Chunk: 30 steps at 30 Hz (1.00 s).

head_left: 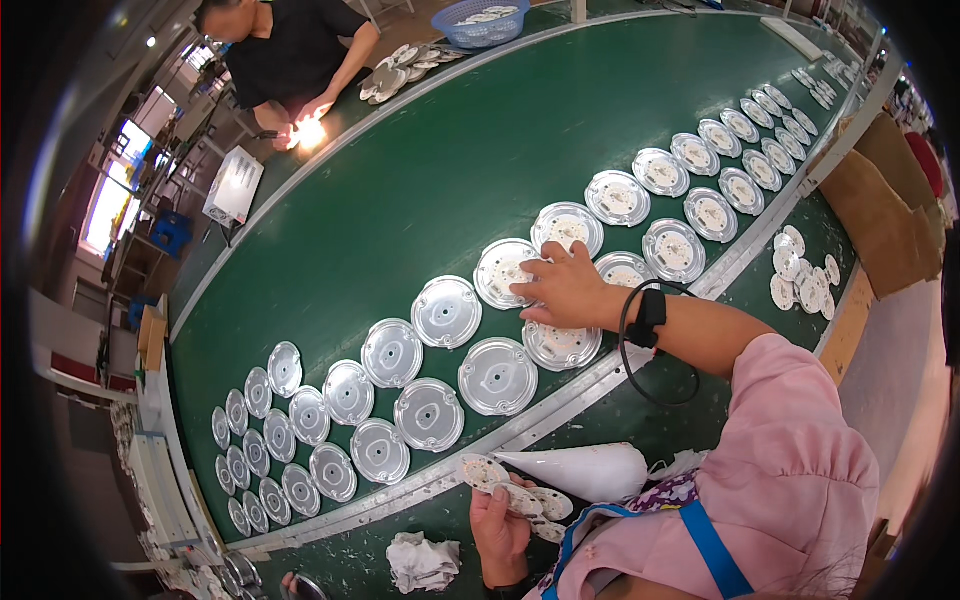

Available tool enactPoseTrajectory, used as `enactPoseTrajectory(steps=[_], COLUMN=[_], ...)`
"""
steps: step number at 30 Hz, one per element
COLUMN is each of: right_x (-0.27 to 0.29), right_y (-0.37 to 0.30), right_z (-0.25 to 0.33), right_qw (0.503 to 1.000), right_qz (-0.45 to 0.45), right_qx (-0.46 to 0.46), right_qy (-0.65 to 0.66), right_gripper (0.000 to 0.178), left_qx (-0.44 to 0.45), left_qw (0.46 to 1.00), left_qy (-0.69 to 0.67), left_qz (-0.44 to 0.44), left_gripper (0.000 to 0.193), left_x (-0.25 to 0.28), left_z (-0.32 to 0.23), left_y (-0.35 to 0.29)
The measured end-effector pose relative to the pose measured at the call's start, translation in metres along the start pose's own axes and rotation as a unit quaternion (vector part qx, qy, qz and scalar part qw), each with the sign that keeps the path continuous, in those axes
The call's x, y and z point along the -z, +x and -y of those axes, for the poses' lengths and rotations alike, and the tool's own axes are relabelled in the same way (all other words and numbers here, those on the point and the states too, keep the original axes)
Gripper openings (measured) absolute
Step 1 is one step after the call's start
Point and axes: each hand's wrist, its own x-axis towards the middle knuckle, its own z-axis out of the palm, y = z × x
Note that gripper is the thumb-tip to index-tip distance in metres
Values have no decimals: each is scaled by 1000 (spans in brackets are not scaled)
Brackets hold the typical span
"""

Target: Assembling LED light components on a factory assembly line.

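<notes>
My left hand [500, 530] is closed around several white round circuit boards [484, 472], fanned out near my apron. Fingers spread, my right hand [566, 288] reaches over the work line, fingertips on or just above a silver metal disc [492, 290] that carries a white board [508, 270]. Discs farther right, such as this one [660, 173], hold white boards. Those to the left, such as this plain disc [446, 312], show bare metal with a central hole. My right palm and wrist partly cover neighbouring discs.
A white cone-shaped bag [590, 470] and crumpled white cloth [422, 562] lie near me. Loose boards [800, 272] are heaped at right. A metal rail [530, 425] edges the green belt [400, 200]. Across it, a person [295, 60] works beside a bright flare and a blue basket [482, 24].
</notes>
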Motion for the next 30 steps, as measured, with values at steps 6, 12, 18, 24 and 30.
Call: enactPoseTrajectory(steps=[6, 12, 18, 24, 30], right_x=[-1, 0, -1, -2, 0], right_y=[0, 2, 2, 3, -6], right_z=[-1, -1, -2, 0, 7], right_qw=[1000, 1000, 1000, 1000, 997], right_qz=[-10, 0, 0, 5, -67], right_qx=[-3, -3, -2, -6, 22], right_qy=[-9, -11, -18, -15, -16], right_gripper=[35, 32, 31, 31, 33], left_qx=[4, 4, -1, 4, 5], left_qw=[1000, 1000, 1000, 1000, 1000], left_qy=[-8, -8, -14, -10, 5], left_qz=[-5, 0, 1, 2, 3], left_gripper=[29, 29, 29, 29, 31], left_x=[7, 13, 13, 16, 14], left_z=[0, 1, 0, -1, -4], left_y=[-1, -1, -1, -1, 1])
